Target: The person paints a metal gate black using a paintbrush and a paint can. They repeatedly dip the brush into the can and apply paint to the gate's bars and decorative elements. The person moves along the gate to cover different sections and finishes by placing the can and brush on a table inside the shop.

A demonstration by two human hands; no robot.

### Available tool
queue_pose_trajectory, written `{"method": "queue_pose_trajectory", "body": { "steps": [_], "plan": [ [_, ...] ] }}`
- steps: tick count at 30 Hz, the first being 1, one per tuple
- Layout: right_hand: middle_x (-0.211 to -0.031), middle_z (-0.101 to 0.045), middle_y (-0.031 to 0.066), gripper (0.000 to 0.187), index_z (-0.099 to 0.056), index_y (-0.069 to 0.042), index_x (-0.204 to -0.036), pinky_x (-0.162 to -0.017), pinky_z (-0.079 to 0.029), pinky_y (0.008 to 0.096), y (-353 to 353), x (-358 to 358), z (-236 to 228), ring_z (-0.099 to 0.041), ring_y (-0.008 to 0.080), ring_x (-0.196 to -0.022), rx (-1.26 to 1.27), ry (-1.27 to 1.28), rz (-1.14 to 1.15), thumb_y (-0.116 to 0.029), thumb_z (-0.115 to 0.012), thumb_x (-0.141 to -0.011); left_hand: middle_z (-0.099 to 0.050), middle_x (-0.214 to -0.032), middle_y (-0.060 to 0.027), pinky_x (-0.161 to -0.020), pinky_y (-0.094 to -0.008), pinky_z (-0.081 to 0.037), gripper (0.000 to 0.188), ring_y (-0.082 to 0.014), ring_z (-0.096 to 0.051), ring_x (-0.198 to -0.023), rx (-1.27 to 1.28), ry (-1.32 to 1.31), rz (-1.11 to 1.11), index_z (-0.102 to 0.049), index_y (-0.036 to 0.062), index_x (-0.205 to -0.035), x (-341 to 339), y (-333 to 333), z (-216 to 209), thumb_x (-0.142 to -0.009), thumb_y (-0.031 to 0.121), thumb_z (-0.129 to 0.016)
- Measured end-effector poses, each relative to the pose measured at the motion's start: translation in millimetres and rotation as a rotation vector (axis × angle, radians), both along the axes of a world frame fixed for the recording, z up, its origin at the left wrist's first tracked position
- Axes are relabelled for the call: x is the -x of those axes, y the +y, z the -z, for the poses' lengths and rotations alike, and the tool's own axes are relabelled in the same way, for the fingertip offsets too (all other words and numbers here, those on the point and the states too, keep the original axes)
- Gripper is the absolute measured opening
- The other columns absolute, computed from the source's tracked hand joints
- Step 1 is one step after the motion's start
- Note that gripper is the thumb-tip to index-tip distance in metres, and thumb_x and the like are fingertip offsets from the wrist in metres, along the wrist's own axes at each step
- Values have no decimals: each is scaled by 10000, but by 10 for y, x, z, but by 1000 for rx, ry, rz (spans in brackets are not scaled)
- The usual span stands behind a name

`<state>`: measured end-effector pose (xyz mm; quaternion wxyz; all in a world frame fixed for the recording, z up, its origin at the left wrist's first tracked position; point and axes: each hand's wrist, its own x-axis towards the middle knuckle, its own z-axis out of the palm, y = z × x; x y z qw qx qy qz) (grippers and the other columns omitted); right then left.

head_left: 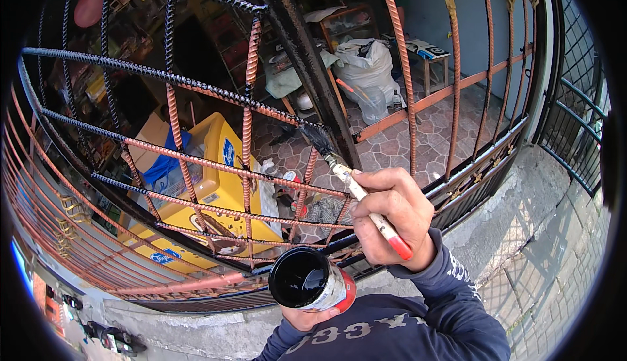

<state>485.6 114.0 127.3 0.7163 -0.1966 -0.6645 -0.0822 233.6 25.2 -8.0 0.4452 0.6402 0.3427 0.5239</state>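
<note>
My right hand [394,216] is closed round a paintbrush [358,190] with a worn white handle that ends in red. Its dark, paint-wet bristles touch the metal grille [285,111] where a horizontal bar meets the thick black post [307,54]. Below it, my left hand [307,318] grips a paint can [331,290] from underneath, its fingers mostly hidden by the can. Black paint fills the can, and the outside is white and red with smears. Upper bars of the grille look black and glossy; lower ones are still reddish brown.
Behind the bars stand a yellow freezer chest [212,148], a white sack [366,64] and a small wooden stool [428,67] on patterned tiles. A dark mesh gate [578,99] is at the right. A concrete ledge [522,184] runs along the grille's foot. A motorcycle [112,339] stands far lower left.
</note>
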Motion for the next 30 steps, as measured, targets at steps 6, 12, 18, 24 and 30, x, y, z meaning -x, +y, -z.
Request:
{"method": "queue_pose_trajectory", "body": {
  "steps": [6,12,18,24,30],
  "plan": [
    [-1035,-675,196,211,-687,-49,-864,-677,-591,345,-58,-58,-164,-725,285,-785,30,-137,-117,25,-742,-675,-603,-1363,-146,-1075,-404,-502,972,-238,-624,-1231,14,-20,-49,-428,-21,-1460,-3,-16,-10,-667,106,-976],
    [-1021,-713,188,229,-680,-44,-872,-699,-587,345,100,-224,-309,-730,274,-814,39,-219,20,93,-715,-692,-632,-1315,-143,-1065,-406,-504,897,-246,-642,-1193,5,-29,-103,-509,-43,-1398,12,-71,19,-648,108,-977],
    [-981,-703,164,239,-682,-49,-841,-651,-581,345,71,-238,-393,-719,280,-780,1,-356,9,58,-740,-635,-624,-1334,-144,-1070,-404,-499,907,-253,-638,-1209,0,-101,-110,-508,-36,-1407,39,-58,70,-645,113,-976],
    [-988,-699,192,231,-667,-31,-821,-661,-583,339,5,-225,-516,-726,270,-794,-100,-448,-38,60,-734,-620,-615,-1363,-164,-1089,-419,-482,939,-271,-625,-1241,-20,-102,-91,-486,-30,-1433,59,-60,1,-648,143,-972],
    [-1022,-706,192,256,-689,-46,-846,-697,-589,349,-47,-305,-537,-732,293,-827,31,-347,70,79,-716,-624,-629,-1342,-160,-1070,-419,-505,993,-265,-651,-1216,-14,-131,7,-433,-20,-1466,7,-34,-134,-638,116,-963]
  ]
}}
